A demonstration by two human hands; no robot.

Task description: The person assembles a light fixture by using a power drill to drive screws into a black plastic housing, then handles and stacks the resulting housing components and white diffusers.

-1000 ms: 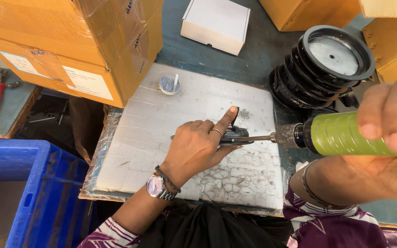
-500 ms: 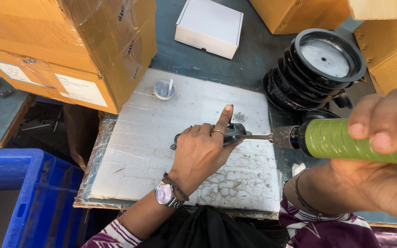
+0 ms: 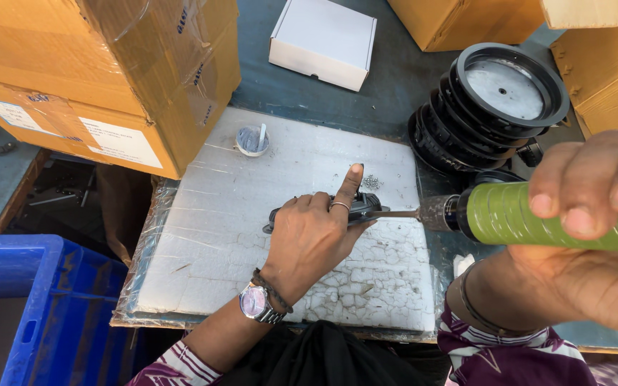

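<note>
Two hands work over the blue-grey table [image 3: 395,78]. Big brown cardboard boxes [image 3: 101,71] sit at far left, and a stack of black ribbed round housings [image 3: 491,107] at far right. A white cracked foam slab [image 3: 266,243] lies centre.

The small dark oblong part [image 3: 363,207] sits mid-slab with its long axis running left-right. The left hand [image 3: 316,239] is on top of it, fingers curled down and pinning it flat, index finger pointing straight up the slab away from the body.

The right hand [image 3: 595,236] is wrapped closed around the green-taped cylindrical driver [image 3: 538,218], which is held horizontal. The metal bit [image 3: 395,213] points left along the same axis as the part, its tip meeting the part's right end just beside the left thumb.

A small white cup [image 3: 252,139] stands at the slab's far left corner, well apart. Loose small screws [image 3: 372,182] lie just beyond the part.
</note>
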